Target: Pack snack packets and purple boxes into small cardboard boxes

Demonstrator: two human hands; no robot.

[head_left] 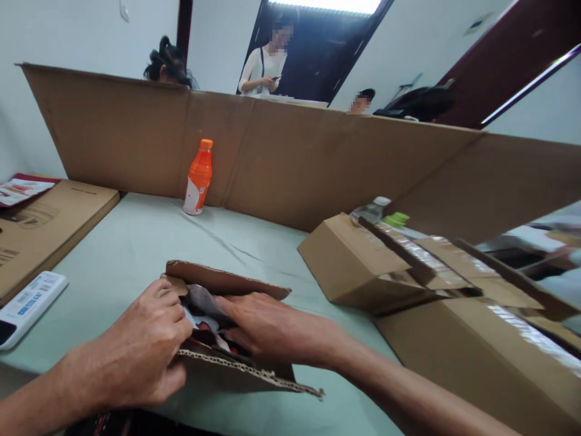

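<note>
A small open cardboard box (227,281) lies on the pale green table (136,242) right in front of me, with dark and red wrapped contents (204,309) inside. My left hand (145,345) curls over the box's left side, fingers bent on its near edge and the contents. My right hand (272,330) reaches into the box from the right, fingers stretched flat over the contents, pressing on them.
A tall cardboard screen (295,151) runs across the table's back, an orange bottle (198,177) before it. Larger open boxes (408,266) sit right, with bottle tops behind. A white remote (27,306) and flat carton (40,230) lie left. People are beyond the screen.
</note>
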